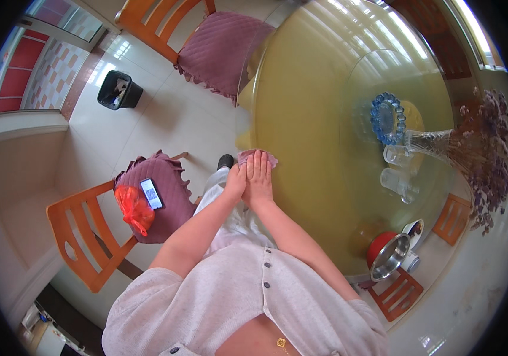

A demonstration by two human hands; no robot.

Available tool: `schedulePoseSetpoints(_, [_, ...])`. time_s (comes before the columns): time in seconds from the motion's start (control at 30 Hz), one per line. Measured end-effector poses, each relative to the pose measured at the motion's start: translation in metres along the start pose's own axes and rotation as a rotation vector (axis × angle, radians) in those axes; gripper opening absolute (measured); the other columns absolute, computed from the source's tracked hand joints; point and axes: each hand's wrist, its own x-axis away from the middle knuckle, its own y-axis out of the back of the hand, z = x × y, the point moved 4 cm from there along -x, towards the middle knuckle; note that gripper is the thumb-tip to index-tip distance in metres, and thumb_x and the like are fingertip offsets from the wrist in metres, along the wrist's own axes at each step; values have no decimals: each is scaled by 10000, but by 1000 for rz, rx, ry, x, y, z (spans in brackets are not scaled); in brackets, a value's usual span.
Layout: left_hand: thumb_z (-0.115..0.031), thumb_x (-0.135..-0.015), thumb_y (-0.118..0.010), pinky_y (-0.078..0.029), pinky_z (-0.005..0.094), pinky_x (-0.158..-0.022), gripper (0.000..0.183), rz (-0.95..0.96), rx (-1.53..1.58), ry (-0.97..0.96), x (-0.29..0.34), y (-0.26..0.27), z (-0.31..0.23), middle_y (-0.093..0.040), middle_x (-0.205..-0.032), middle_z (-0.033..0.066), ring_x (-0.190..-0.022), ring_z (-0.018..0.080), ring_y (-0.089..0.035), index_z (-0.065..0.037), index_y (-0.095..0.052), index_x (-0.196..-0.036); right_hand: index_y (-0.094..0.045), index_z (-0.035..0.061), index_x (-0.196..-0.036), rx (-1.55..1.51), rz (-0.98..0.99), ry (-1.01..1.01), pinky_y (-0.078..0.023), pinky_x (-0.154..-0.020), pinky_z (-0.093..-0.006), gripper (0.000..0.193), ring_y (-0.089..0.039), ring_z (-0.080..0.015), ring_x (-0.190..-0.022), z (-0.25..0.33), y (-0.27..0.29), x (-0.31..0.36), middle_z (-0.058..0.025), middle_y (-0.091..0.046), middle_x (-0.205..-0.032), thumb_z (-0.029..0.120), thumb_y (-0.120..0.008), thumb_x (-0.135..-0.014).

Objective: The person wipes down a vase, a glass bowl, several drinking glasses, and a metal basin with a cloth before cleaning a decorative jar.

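A pinkish cloth (273,160) lies at the near left edge of the round, glossy yellow-green table (307,118). My right hand (258,181) presses down on the cloth, its fingers stretched out flat and side by side. Close against it, my left hand (236,181) is closed at the cloth's left side. Part of the cloth and most of the left fingers are hidden. Both forearms reach in from below, with their wrists nearly together.
A wooden chair (89,228) to the left bears a red plastic bag (135,210) and a phone (152,194). A black bin (118,90) stands on the tiles. On the table are a blue bead ring (375,115), a glass vase (429,143), drinking glasses (391,178) and a metal bowl (391,256).
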Motion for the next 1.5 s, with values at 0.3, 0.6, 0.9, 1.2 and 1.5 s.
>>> schedulePoseSetpoints(0.3, [-213,-954,-454,-482,306,-786,304,33,6,29,-89,-12,-88,-639,-980,109,-893,160,-588,47,-578,-1052,-66,-84,-1441,-155,-111,-166,-47,-1157,-515,736,12,-415,-1432,-10,7,-99,-260,-2,-1534,220,-441,-886])
schedulePoseSetpoints(0.6, [-140,-914,-513,-492,292,-752,224,31,-107,-118,-203,-11,-169,-653,-952,103,-873,159,-600,56,-593,-986,29,-84,-1445,-24,30,-281,79,-1143,-500,768,135,-416,-1417,-26,47,-222,-259,95,-1529,284,-381,-911])
schedulePoseSetpoints(0.9, [-143,-956,-463,-488,285,-733,206,66,-135,-55,-169,-16,-161,-629,-950,75,-850,137,-580,24,-582,-972,-15,-98,-1445,-79,-8,-199,45,-1153,-495,686,108,-423,-1420,-19,50,-192,-269,67,-1530,211,-322,-916])
schedulePoseSetpoints(1.2, [-194,-970,-441,-476,286,-791,254,46,-281,-3,-73,2,-82,-624,-1000,76,-911,144,-574,5,-571,-1059,-80,-74,-1456,-121,-17,-116,19,-1160,-474,661,47,-395,-1435,-6,26,-79,-243,26,-1545,219,-331,-919])
schedulePoseSetpoints(1.5, [-197,-966,-447,-466,277,-679,230,-64,-242,10,36,3,19,-616,-909,42,-805,121,-564,-14,-585,-991,-189,-73,-1440,3,-73,43,-29,-1169,-465,628,-30,-374,-1441,-5,-11,59,-243,-67,-1541,232,-350,-916])
